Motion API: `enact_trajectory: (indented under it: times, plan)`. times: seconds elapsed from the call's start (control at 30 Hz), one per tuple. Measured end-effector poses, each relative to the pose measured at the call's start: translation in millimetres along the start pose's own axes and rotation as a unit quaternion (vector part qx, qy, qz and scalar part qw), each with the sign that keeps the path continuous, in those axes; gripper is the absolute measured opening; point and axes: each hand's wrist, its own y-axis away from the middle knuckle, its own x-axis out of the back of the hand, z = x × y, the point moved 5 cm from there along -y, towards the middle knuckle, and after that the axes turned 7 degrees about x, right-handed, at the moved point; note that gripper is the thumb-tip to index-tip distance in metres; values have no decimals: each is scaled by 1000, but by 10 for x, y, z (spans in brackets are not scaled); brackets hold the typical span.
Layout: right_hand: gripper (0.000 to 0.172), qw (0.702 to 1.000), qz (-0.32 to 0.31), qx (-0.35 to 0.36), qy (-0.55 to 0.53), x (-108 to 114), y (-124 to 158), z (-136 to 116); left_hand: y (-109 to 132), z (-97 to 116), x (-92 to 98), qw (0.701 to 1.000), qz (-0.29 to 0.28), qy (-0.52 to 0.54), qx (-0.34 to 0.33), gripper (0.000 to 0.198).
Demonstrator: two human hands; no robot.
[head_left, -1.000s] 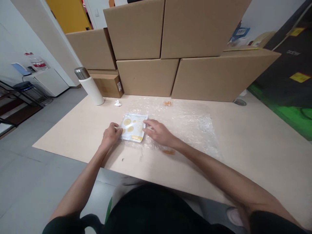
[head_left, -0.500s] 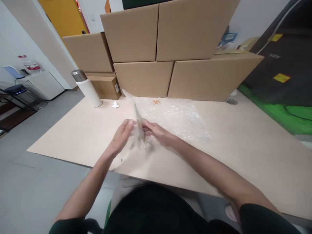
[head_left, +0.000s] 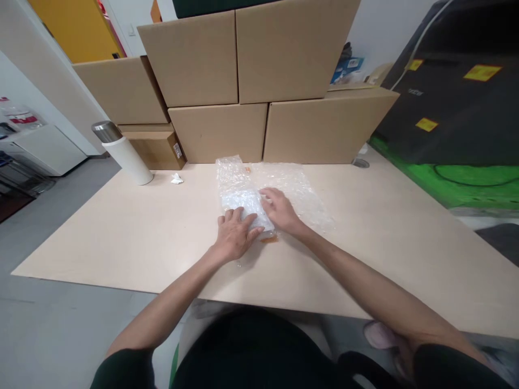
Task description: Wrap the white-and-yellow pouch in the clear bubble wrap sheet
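Note:
A flat, pale rectangular thing wrapped in bubble wrap [head_left: 248,201] lies on the table; the film hides what it is. On its near left part rests my left hand [head_left: 235,233], fingers spread and holding nothing. My right hand [head_left: 279,209] is at the bundle's right edge, its fingers apart and slightly bent. More bubble wrap [head_left: 302,186] lies flat behind and to the right. An orange-brown strip [head_left: 269,239] shows under the bundle's near edge.
Stacked cardboard boxes [head_left: 217,135] wall off the table's far side. A white bottle with a metal cap [head_left: 128,161] stands at the back left, near a crumpled white scrap [head_left: 177,178]. A small grey round object [head_left: 360,162] sits at the back right.
The wrapped thing went from standing on edge between my hands to lying flat on the table. My left hand moved onto it, and my right hand shifted to its right side. The view has turned right.

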Motion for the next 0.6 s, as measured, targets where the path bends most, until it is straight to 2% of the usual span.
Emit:
enact_trajectory:
  times: [0.07,0.1,0.17,0.23,0.3,0.37,0.43,0.53,0.6]
  plan:
    - [18,990,-85,61,91,-161,-3,-94,9,-94,-2,999,24,27,10,46]
    - [21,986,-114,68,103,-231,-3,-118,15,-178,18,997,52,53,28,50]
    - [32,984,-133,63,99,-300,-13,-144,35,-399,78,978,116,146,90,64]
    - [40,987,-133,44,82,-295,-23,-147,55,-608,97,935,124,291,159,78]
    - [45,991,-128,13,34,-240,-21,-137,66,-692,95,874,92,434,198,81]
    - [46,992,-115,-22,-44,-162,-6,-128,66,-626,148,832,85,514,189,76]
    - [45,984,-108,-59,-132,-88,19,-118,42,-441,233,828,99,535,138,68]
    - [40,952,-98,-117,-264,22,57,-64,-64,-41,259,857,69,509,37,54]
    - [38,929,-83,-147,-330,128,82,23,-173,213,193,888,34,458,-23,55]
